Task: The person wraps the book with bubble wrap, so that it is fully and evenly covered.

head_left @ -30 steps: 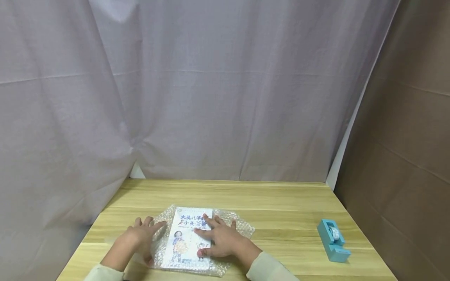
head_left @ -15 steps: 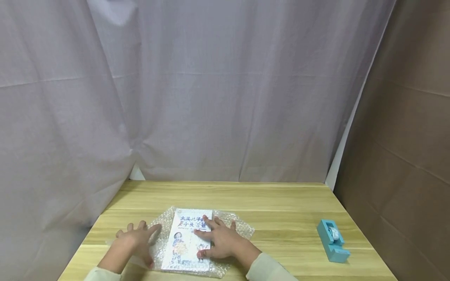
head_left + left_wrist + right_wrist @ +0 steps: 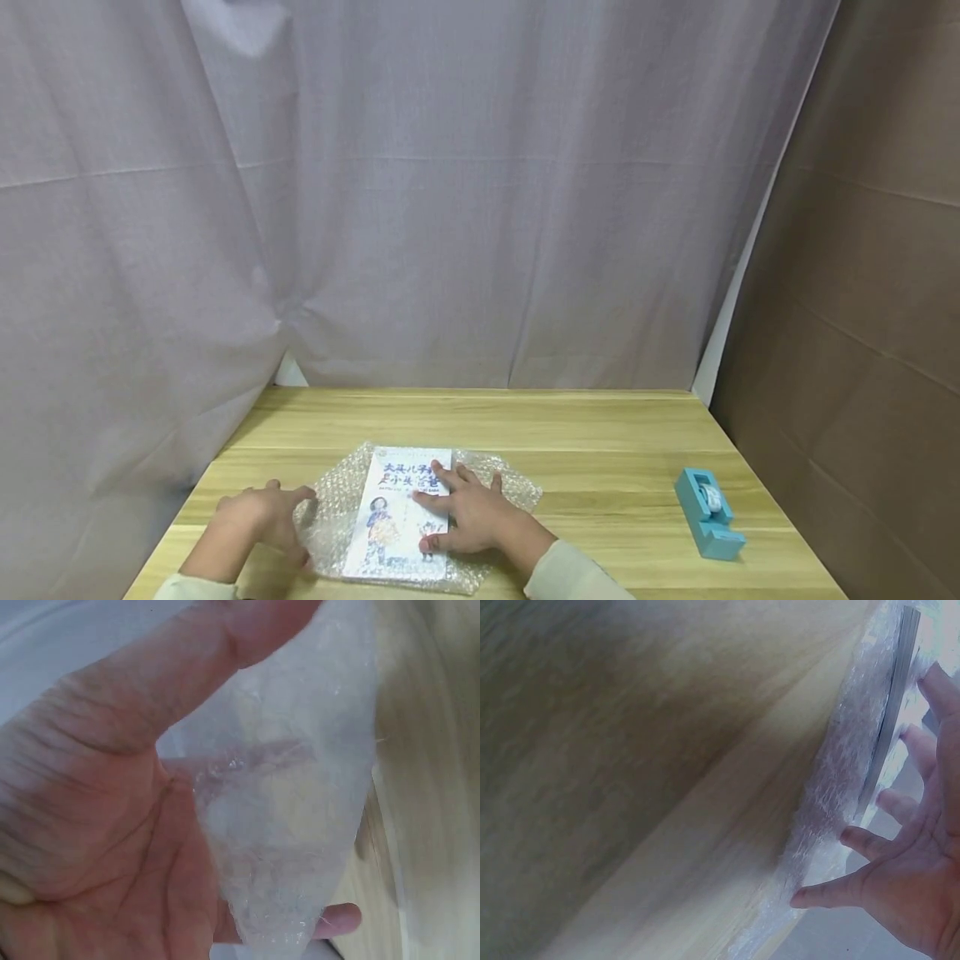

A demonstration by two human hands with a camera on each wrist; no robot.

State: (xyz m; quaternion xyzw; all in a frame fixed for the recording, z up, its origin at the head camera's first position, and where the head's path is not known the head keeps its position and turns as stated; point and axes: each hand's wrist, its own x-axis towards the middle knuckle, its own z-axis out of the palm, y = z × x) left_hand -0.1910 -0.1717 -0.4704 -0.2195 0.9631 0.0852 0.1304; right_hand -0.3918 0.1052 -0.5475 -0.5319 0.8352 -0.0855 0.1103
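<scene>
Steadying right hand [image 3: 468, 512]: it lies splayed over the right part of the book [image 3: 401, 533], fingers well apart and clasping nothing; I judge it serves as a light weight, so that the book doesn't slide about.
Left hand [image 3: 264, 512]: beside the book, to its left, thumb and fingers wide apart and not clenched. From my left wrist, the bubble wrap [image 3: 337, 500] crosses the span between them, with fingers showing dimly through it, so I take it I'm managing that loose side.
Book: flat and cover up on the wrap, both lying on the worktop [image 3: 585, 467]; probably laid this way so the sheet spreads out from under it.
Bubble wrap: reaching past the book to the left and to the right, which I suppose leaves me a margin to handle. Whether a layer also covers the front, I cannot tell.
Page edges: facing right from the book, beneath my spread fingers, with wrap just beside them.
Tape dispenser [image 3: 708, 521]: well apart from the book, to its right, with a roll of tape [image 3: 712, 498] in it; presumably parked there to be within reach yet out of the way.
Grey curtain [image 3: 480, 208]: hanging beyond the book, behind the worktop.
</scene>
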